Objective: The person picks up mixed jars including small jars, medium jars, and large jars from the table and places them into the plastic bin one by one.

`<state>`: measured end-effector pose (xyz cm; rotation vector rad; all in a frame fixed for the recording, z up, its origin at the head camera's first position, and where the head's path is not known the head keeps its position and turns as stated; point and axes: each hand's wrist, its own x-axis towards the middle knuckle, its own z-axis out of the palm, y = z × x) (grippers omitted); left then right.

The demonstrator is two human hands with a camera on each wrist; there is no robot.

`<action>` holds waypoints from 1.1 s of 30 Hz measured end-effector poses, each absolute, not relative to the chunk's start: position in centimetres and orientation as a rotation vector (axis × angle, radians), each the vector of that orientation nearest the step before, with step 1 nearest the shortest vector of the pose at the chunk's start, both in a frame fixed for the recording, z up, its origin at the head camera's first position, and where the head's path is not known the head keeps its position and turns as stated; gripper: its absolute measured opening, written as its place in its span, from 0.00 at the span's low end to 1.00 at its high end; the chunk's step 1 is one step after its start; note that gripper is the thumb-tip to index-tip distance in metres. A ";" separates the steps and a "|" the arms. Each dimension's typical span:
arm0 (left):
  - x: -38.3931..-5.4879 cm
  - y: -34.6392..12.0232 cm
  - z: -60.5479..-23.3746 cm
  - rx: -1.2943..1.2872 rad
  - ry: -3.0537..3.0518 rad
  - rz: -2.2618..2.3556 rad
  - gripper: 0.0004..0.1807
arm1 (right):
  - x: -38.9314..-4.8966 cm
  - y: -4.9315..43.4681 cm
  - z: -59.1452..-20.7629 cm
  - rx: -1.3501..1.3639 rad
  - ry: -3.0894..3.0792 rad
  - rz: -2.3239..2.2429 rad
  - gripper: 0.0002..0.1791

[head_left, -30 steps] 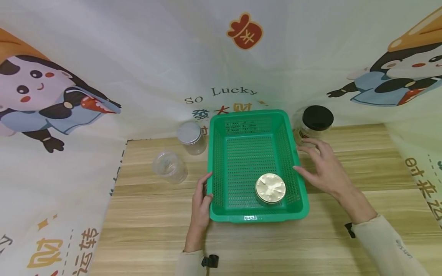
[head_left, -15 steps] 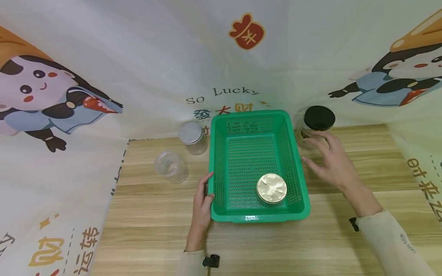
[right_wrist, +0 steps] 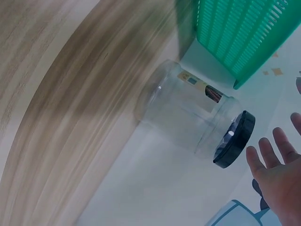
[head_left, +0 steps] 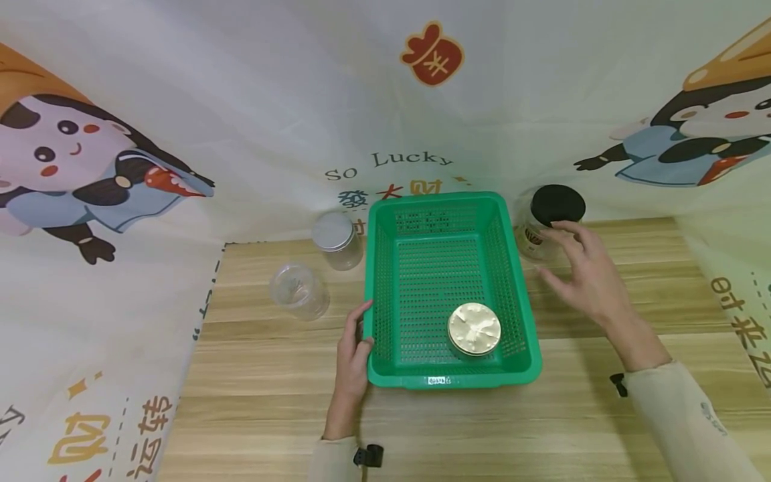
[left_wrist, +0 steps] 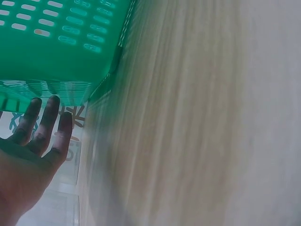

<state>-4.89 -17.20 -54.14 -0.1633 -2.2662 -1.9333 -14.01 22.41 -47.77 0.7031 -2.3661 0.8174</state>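
A green perforated plastic basket [head_left: 442, 281] stands on the wooden table, with a gold-lidded round container [head_left: 474, 329] inside near its lower right corner. My left hand [head_left: 352, 361] lies at the basket's left side, fingertips against its wall. In the left wrist view its fingers [left_wrist: 44, 125] are extended, not wrapped around the rim. To the basket's right is a clear jar with a black lid [head_left: 558, 205], upright at the back. My right hand [head_left: 593, 278] hovers beside that jar with its fingers spread. The right wrist view shows its fingertips apart from the black lid [right_wrist: 234, 140].
Left of the basket stand a clear jar with a silver lid [head_left: 336, 241] and a clear cup-like container [head_left: 298, 292]. A printed cloth [head_left: 271, 134] hangs behind the table [head_left: 253, 402].
My right hand has left the basket's right rim and moved right, towards the black-lidded jar. The left hand keeps its place at the basket's left side.
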 end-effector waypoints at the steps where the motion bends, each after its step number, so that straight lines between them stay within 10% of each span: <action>1: -4.9 -17.2 -54.2 -0.165 -2.270 -1.925 0.37 | -14.0 22.5 -47.8 0.696 -2.366 0.823 0.32; 33: -4.9 -17.2 -54.0 -0.149 -2.274 -1.926 0.37 | -15.4 24.1 -47.6 0.522 -2.477 0.825 0.41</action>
